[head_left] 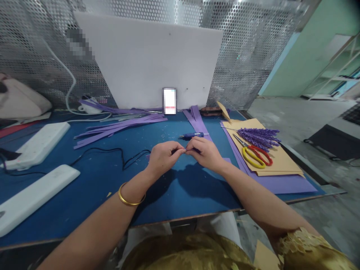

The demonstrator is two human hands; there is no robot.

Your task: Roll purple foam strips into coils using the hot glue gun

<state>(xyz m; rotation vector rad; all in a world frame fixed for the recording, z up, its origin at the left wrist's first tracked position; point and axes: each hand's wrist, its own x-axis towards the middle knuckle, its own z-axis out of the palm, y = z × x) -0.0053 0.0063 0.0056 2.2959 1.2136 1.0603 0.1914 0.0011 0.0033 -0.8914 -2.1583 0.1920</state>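
Observation:
My left hand (163, 155) and my right hand (205, 153) meet over the middle of the blue table (92, 187). Both pinch a small purple strip piece (188, 150) between fingertips, the fingers closed on it. A gold bangle (129, 195) sits on my left wrist. Just behind my hands lies a blue glue gun (193, 135). To the right, red and yellow scissors (257, 155) rest on a brown sheet (281, 161) beside a bunch of finished purple sprigs (258, 135).
Cut purple strips (120, 125) lie at the back left, more strips (197, 116) at the back centre. Purple sheets (281, 183) underlie the brown one. White power strips (36, 144) and a cable (112, 152) occupy the left. A white board (152, 63) leans on perforated metal.

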